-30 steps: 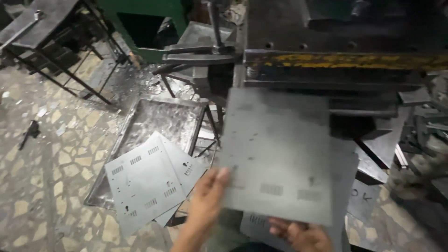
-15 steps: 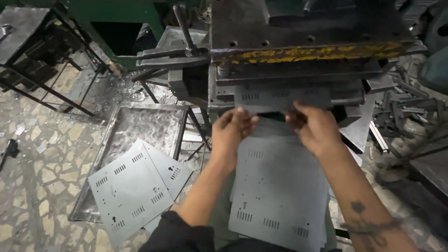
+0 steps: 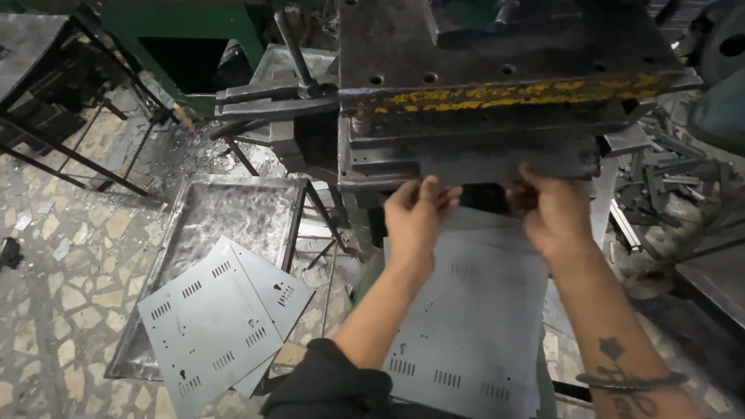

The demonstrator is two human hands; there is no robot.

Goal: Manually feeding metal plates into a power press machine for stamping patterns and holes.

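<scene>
Head view shows our left hand (image 3: 415,213) and right hand (image 3: 552,213) pinching the far edge of the perforated grey sheet (image 3: 473,326) with closed fingers at the press (image 3: 497,116) mouth, where we should feed it square.

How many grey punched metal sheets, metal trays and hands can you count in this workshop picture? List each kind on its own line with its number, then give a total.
Punched metal sheets: 3, one under the hands at the press, two on the tray
Metal tray: 1
Hands: 2, left hand, right hand
Total: 6
</scene>
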